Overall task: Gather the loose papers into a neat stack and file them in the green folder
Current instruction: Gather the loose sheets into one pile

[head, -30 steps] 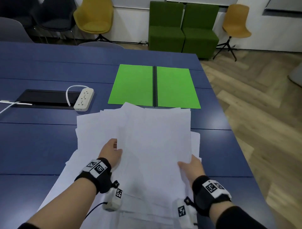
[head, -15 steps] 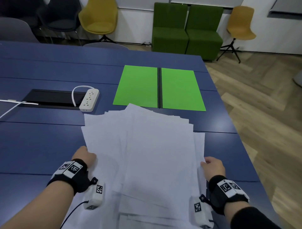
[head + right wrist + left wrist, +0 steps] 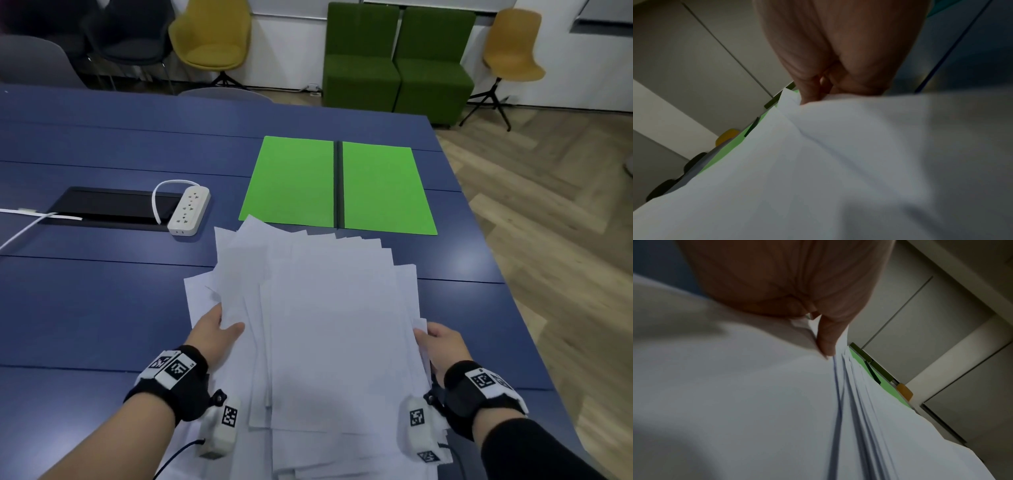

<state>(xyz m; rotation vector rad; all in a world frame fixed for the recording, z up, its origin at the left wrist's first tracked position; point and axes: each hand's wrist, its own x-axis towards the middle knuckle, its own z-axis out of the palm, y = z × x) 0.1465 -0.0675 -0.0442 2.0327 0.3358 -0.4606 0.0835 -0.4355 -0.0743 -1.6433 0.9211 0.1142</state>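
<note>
Your left hand point(image 3: 214, 334) is pinching the left edge of the fanned papers point(image 3: 335, 325) near the tabletop's point(image 3: 85, 308) front edge, and your right hand point(image 3: 442, 346) is gripping their right edge, likely squaring them. One green folder point(image 3: 376, 185) is lying open beyond, toward the far-right corner; the sheets are too overlapped for counting.
</note>
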